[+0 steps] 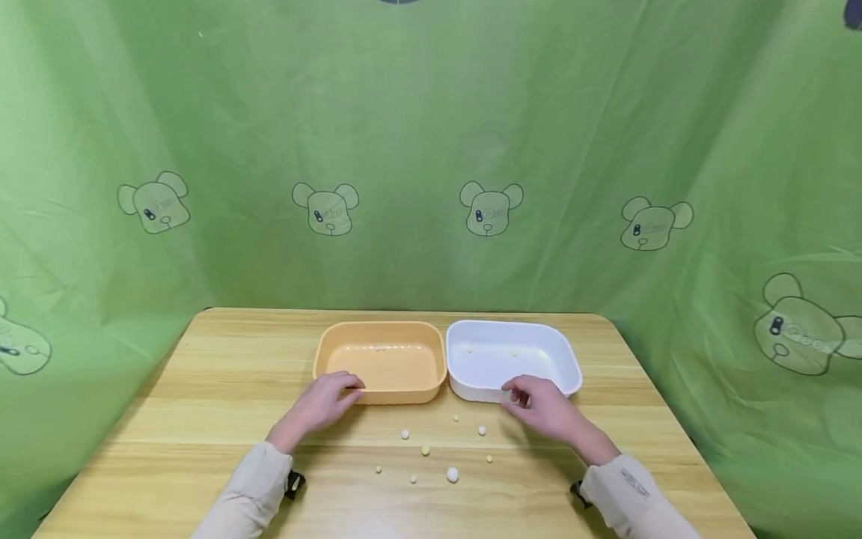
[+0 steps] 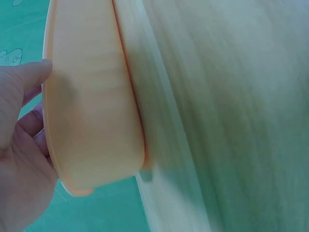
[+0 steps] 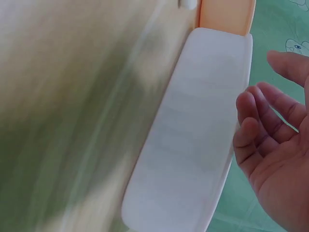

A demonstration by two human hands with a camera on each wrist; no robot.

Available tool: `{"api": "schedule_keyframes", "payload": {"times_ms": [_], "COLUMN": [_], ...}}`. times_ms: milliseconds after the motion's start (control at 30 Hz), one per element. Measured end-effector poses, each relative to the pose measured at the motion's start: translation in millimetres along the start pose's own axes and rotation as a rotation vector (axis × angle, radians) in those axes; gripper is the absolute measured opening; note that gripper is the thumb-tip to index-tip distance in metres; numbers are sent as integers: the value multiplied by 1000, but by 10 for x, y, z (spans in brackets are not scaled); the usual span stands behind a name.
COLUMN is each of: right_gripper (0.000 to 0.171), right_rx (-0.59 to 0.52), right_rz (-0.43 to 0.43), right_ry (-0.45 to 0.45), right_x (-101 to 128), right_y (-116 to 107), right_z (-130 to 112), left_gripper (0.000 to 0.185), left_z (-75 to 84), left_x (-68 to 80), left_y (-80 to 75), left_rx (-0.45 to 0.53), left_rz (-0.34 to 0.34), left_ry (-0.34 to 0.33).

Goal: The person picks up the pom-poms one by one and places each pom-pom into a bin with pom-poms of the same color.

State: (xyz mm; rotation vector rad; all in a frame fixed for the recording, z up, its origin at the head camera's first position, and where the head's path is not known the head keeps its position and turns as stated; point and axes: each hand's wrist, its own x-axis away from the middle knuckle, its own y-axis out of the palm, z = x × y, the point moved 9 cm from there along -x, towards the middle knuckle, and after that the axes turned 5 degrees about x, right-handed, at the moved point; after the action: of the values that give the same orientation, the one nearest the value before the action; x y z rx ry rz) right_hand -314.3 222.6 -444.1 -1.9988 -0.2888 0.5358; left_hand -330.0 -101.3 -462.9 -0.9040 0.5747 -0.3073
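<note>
An orange tray [image 1: 380, 328] and a white tray [image 1: 512, 325] stand side by side on a wooden table [image 1: 222, 374]. My left hand [image 1: 343, 389] lies at the orange tray's near left corner. In the left wrist view, the left hand [image 2: 34, 96] has its thumb against the rim of the orange tray [image 2: 91, 111] and relaxed fingers behind it. My right hand [image 1: 521, 395] hovers at the white tray's near rim. In the right wrist view, the right hand [image 3: 263, 111] has loosely bent fingers, clear of the white tray [image 3: 193, 145]. Neither hand holds anything.
Several small white and yellow beads [image 1: 453, 474] lie scattered on the table in front of the trays, between my forearms. A couple of tiny beads [image 1: 515, 353] lie inside the white tray. Green cloth with bear prints [image 1: 490, 209] surrounds the table.
</note>
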Motion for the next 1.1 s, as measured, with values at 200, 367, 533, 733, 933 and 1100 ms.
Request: {"api": "schedule_keyframes", "payload": {"times_ms": [200, 367, 533, 733, 933, 1100], "right_gripper": [15, 20, 25, 30, 27, 24], "right_rx": [-66, -146, -200, -209, -200, -225], "right_rz": [-74, -174, -242, -276, -281, -296], "right_ry": [-13, -10, -39, -54, -59, -78], "right_x": [63, 99, 116, 88, 27, 2], "right_y": [90, 242, 398, 523, 612, 670], "right_z": [23, 54, 55, 35, 23, -9], "left_gripper": [8, 7, 6, 6, 5, 6], "left_z": [-53, -58, -34, -62, -91, -89], "left_x": [-7, -15, -4, 4, 4, -3], "left_y": [-7, -22, -22, -7, 0, 5], "left_rx": [40, 64, 78, 68, 68, 75], "left_rz": [8, 15, 19, 26, 25, 24], "left_ry": [-29, -42, -32, -27, -37, -44]}}
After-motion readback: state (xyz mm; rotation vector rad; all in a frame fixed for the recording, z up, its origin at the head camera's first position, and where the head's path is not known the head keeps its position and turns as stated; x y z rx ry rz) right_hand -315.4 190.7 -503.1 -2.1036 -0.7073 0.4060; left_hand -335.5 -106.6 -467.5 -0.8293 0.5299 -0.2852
